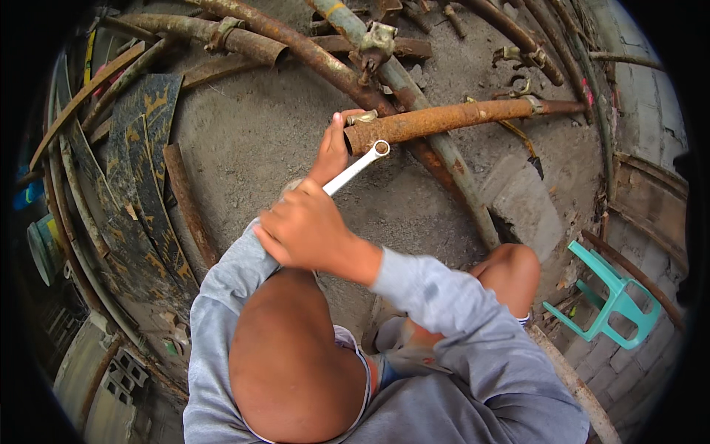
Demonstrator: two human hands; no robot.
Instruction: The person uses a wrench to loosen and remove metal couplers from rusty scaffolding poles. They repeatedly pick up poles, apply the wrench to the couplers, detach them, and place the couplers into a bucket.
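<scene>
My right hand (307,228) is closed around the handle of a silver ring spanner (352,172). The spanner slants up and to the right, its ring end at the near rim of a rusty pipe (436,123); something brown shows inside the ring. Beyond it, my left hand (330,154) grips the left end of that pipe, next to a metal clamp (362,117); some of its fingers are hidden. This pipe lies across a grey-green pipe (451,166) and a longer rusty pipe (325,63). A second clamp (532,103) sits near its right end.
A coupler clamp (377,43) is fixed on the grey-green pipe. Dark stained boards (144,163) and a short rusty pipe (188,200) lie at left. A yellow-handled tool (518,133) and a concrete slab (526,203) are at right, with a turquoise stool (610,296) on its side nearer me.
</scene>
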